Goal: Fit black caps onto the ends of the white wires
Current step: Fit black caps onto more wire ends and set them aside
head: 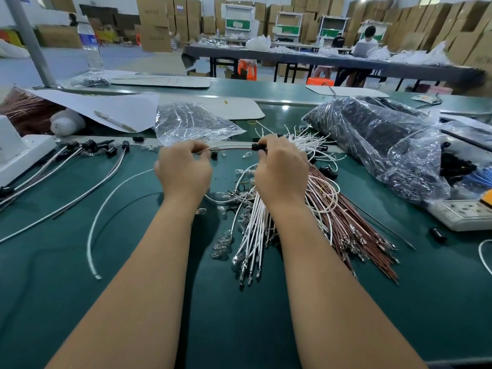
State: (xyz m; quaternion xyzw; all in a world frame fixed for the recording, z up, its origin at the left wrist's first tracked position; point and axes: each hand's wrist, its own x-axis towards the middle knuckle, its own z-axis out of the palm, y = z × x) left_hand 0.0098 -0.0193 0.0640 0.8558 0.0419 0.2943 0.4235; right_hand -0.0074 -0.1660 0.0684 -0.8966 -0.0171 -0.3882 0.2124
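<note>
Both hands meet above the green bench (80,262) in the head view. Left hand (183,169) pinches a thin wire (231,148) between thumb and fingers; the strand runs toward 3 o'clock into the right hand (279,166), which grips a black cap (257,147) at its fingertips, the cap sitting on the wire's end. Under the right wrist, toward 6 o'clock, lies a fan of white wires (255,230) with a bundle of brown wires (354,222) just beside it at 4 o'clock. At 9 o'clock, capped wires (87,147) rest on the bench. At 2 o'clock a clear bag of black parts (372,134) lies well apart from the hands.
</note>
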